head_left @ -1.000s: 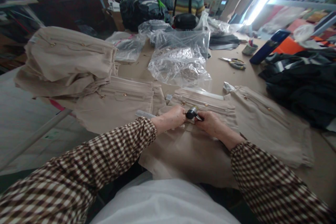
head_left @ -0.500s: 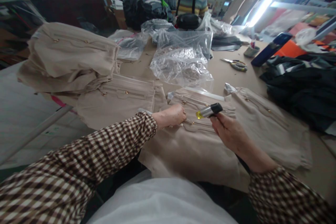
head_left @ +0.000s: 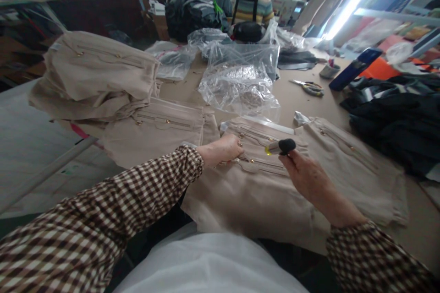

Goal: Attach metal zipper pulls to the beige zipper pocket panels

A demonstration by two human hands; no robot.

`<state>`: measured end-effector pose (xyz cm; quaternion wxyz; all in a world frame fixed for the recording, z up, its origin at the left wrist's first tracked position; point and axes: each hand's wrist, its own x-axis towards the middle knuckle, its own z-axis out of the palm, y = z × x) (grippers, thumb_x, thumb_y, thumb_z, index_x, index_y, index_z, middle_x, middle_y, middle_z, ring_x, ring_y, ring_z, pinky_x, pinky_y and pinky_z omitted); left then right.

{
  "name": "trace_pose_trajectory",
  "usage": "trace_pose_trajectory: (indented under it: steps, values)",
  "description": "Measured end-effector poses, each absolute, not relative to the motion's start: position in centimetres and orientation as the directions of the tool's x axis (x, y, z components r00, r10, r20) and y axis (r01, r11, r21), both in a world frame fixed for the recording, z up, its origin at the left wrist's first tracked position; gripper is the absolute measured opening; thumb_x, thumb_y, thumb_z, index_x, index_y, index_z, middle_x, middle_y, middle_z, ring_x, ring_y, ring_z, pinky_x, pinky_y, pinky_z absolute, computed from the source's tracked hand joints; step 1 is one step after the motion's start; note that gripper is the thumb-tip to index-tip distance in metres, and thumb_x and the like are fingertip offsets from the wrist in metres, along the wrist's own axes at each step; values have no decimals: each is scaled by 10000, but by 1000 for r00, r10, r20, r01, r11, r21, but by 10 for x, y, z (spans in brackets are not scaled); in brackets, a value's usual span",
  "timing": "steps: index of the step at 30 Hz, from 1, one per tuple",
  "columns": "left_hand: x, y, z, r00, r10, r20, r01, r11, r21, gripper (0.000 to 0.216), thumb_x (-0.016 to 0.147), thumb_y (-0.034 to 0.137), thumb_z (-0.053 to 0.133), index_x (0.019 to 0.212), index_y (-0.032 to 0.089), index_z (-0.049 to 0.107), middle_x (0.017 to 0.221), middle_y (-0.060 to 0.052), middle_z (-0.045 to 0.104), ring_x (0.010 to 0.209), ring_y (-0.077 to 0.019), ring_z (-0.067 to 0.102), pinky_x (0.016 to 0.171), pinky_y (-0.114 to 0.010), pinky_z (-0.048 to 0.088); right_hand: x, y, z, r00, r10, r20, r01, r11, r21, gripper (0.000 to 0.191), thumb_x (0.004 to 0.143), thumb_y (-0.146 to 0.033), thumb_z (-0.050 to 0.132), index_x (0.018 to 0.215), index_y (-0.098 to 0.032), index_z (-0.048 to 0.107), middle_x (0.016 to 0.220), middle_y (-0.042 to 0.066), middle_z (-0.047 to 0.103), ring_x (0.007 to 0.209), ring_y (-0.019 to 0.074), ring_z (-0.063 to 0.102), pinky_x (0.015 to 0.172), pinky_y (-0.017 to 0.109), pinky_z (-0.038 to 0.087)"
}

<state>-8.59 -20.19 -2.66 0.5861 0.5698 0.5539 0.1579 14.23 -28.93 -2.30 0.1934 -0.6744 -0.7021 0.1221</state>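
My left hand [head_left: 225, 149] presses down on a beige fabric piece [head_left: 254, 197] in front of me. Its fingers are closed near a gold ring and the zipper, and what they pinch is hidden. To the right, my right hand [head_left: 305, 171] grips a small two-faced mallet [head_left: 274, 148] with a black end, a silver middle and a yellow end. The mallet is held above the zipper [head_left: 264, 163] with its gold puller. Behind this piece lies another beige zippered piece [head_left: 256, 130], overlapped by the front one.
More beige zippered pieces lie left [head_left: 154, 130] and right [head_left: 364, 165], with a heaped beige pile [head_left: 99, 68] at far left. Clear plastic bags [head_left: 240, 82], scissors [head_left: 309, 87], a small cup [head_left: 329, 71] and a blue box [head_left: 355, 68] stand behind. Dark fabric [head_left: 395, 119] is heaped right.
The mallet has shifted slightly right and turned, its black end now facing me more. My left hand stays at nearly the same spot on the fabric. The view has tilted slightly.
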Motion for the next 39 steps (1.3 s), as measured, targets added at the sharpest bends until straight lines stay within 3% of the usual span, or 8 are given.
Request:
trace_pose_trajectory:
  steps: [2, 5, 8, 11, 16, 27, 33, 39]
  values:
    - [-86, -200, -17, 374, 827, -420, 473, 220, 853, 318, 772, 175, 717, 539, 140, 504, 433, 53, 424, 368, -49, 347, 369, -195, 183, 147, -288, -14, 49, 996, 74, 767, 10, -641, 249, 864, -443, 523, 805, -211, 592, 514, -8, 507, 441, 147, 456, 471, 281, 282]
    - [-81, -204, -4, 489, 798, -352, 377, 171, 910, 182, 829, 262, 647, 699, 142, 604, 458, 74, 410, 365, -44, 319, 377, -181, 199, 144, -284, -6, 104, 990, -93, 385, -127, -914, 332, 772, -525, 646, 717, -219, 529, 459, -74, 374, 375, 83, 322, 400, 242, 228]
    - [-70, -214, 2, 582, 746, -324, 242, 222, 945, 282, 810, 300, 662, 1038, 133, 667, 497, 94, 408, 384, -40, 309, 394, -168, 229, 133, -275, -3, 83, 977, -196, 54, -201, -978, 383, 645, -491, 784, 723, -201, 546, 492, -90, 383, 374, 45, 279, 374, 216, 203]
    - [-58, -221, 0, 671, 703, -237, 122, 210, 970, 447, 764, 356, 707, 1149, 141, 633, 520, 104, 394, 396, -32, 302, 398, -160, 214, 123, -264, -3, -7, 970, -243, -69, -243, -967, 406, 593, -452, 840, 792, -183, 608, 520, -89, 417, 374, 32, 285, 360, 204, 206]
    - [-48, -220, -5, 711, 667, -222, 94, 222, 970, 437, 697, 480, 759, 928, 131, 634, 539, 90, 410, 397, -23, 279, 387, -173, 234, 118, -254, -13, -79, 957, -279, -80, -285, -955, 393, 599, -449, 844, 709, -180, 579, 510, -80, 429, 367, 27, 298, 345, 198, 194]
    - [-28, -166, -1, 617, 740, -269, 299, 96, 949, 306, 811, 385, 692, 652, 167, 548, 508, 77, 368, 397, -40, 307, 382, -182, 257, 142, -218, -10, 13, 974, -228, 11, -228, -974, 297, 616, -365, 784, 716, -183, 572, 577, -44, 563, 359, 30, 328, 328, 191, 216]
    - [-5, -142, -5, 620, 724, -303, 468, -31, 883, 171, 809, 276, 639, 692, 153, 618, 562, 48, 469, 432, -58, 394, 433, -200, 341, 160, -199, -20, 37, 977, -211, 311, -212, -926, 194, 691, -324, 672, 619, -172, 576, 547, 2, 561, 382, 60, 366, 341, 211, 235]
    - [13, -134, -7, 520, 767, -375, 699, -131, 703, 180, 742, 306, 720, 691, 146, 655, 484, 40, 468, 432, -79, 413, 454, -208, 325, 167, -186, -39, 74, 951, -300, 598, -283, -750, 132, 770, -267, 572, 739, -154, 632, 610, 20, 611, 412, 76, 400, 389, 222, 278]
